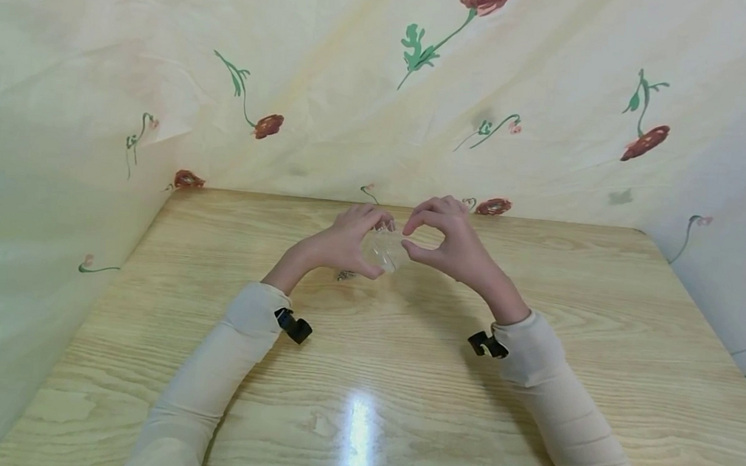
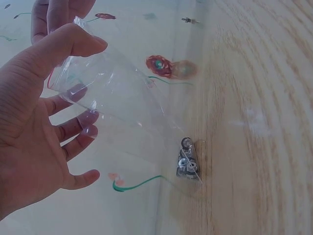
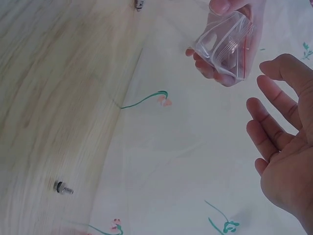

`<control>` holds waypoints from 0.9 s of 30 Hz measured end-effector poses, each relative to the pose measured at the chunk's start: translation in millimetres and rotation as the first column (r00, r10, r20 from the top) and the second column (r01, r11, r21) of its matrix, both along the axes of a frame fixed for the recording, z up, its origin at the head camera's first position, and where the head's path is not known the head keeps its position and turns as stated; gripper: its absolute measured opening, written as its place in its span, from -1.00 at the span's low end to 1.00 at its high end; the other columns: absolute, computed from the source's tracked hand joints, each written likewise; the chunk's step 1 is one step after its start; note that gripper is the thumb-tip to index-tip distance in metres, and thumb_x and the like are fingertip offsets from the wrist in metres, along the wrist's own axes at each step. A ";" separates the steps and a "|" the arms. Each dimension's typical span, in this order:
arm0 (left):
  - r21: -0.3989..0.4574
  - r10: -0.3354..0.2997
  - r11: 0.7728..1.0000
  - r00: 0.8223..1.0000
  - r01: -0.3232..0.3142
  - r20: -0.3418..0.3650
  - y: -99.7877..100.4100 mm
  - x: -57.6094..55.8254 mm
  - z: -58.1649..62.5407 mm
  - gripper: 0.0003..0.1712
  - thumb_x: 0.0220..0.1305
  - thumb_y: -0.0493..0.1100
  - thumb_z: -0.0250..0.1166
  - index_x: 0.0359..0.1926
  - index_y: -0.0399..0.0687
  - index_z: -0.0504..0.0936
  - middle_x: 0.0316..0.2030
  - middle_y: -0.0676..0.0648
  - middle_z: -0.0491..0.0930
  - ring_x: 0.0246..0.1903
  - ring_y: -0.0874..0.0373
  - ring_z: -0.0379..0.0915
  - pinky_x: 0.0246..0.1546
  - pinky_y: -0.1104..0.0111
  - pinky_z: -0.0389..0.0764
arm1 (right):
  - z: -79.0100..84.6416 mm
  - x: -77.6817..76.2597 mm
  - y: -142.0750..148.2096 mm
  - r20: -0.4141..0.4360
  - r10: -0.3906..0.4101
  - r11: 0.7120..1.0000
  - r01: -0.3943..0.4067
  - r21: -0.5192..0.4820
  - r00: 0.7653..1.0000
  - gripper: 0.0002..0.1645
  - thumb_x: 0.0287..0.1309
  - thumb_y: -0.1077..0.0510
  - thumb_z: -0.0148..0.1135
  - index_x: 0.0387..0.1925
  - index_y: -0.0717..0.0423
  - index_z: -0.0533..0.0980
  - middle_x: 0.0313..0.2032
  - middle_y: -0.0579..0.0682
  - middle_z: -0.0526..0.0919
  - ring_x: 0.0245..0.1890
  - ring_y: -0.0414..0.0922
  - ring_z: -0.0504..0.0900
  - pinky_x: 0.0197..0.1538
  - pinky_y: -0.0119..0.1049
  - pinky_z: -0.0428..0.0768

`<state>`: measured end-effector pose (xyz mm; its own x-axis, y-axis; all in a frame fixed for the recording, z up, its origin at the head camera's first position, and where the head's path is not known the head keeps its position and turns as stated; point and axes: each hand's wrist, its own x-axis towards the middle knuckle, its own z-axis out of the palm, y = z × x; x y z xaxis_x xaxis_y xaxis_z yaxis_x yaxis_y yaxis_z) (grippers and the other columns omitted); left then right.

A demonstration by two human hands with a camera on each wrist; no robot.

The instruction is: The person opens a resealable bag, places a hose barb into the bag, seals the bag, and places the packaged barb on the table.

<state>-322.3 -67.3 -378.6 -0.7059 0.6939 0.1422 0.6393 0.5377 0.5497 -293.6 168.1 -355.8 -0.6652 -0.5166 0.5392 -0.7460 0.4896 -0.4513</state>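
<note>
A clear zip-seal bag [image 1: 386, 249] with a red line along its mouth is in my left hand [image 1: 345, 242]. In the left wrist view the thumb [image 2: 90, 45] lies on one side of the bag [image 2: 112, 93], with fingers visible through the plastic. My right hand [image 1: 448, 240] is curved beside the bag, its thumb and fingertips spread apart. The right wrist view shows this hand [image 3: 288, 122] holding nothing, a little away from the bag mouth [image 3: 239, 49]. Small shiny metal hardware [image 2: 188, 161] lies on the table below the left hand.
A single screw-like metal piece [image 3: 63, 187] with a dark ring lies on the wooden table [image 1: 369, 351], near its back edge. Flower-printed cloth [image 1: 332, 96] hangs behind and at both sides. Black camera mounts [image 1: 294, 326] sit at the wrists.
</note>
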 end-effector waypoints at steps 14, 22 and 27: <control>0.014 -0.006 1.000 1.000 0.005 0.007 2.6 0.2 -2.1 -0.23 -0.01 -0.02 0.52 0.20 -0.07 0.38 0.09 -0.22 0.38 0.11 -0.04 0.21 0.15 -0.01 0.21 | -10.1 -0.5 28.5 0.058 -0.060 0.996 0.056 0.068 0.997 -0.86 0.04 0.27 0.50 -0.32 0.08 0.69 -0.13 0.08 0.66 -0.02 0.06 0.45 0.34 0.26 0.07; 0.023 0.001 1.000 1.000 -0.001 0.003 3.5 -0.6 -2.4 -0.25 -0.01 -0.03 0.51 0.18 -0.08 0.40 0.08 -0.24 0.40 0.10 -0.03 0.22 0.12 0.00 0.22 | -18.2 -1.7 44.3 0.046 -0.079 0.992 0.075 0.098 0.996 -0.85 0.05 0.29 0.48 -0.32 0.06 0.69 -0.15 0.12 0.66 0.01 0.12 0.48 0.30 0.33 0.07; 0.019 0.003 1.000 1.000 -0.004 0.011 2.5 0.2 -1.9 -0.25 0.00 -0.02 0.51 0.19 -0.08 0.40 0.09 -0.25 0.39 0.11 -0.05 0.22 0.12 0.01 0.21 | -21.9 -2.6 53.5 0.035 -0.077 0.990 0.073 0.119 0.996 -0.85 0.03 0.31 0.48 -0.33 0.08 0.68 -0.17 0.11 0.65 0.01 0.12 0.48 0.29 0.31 0.09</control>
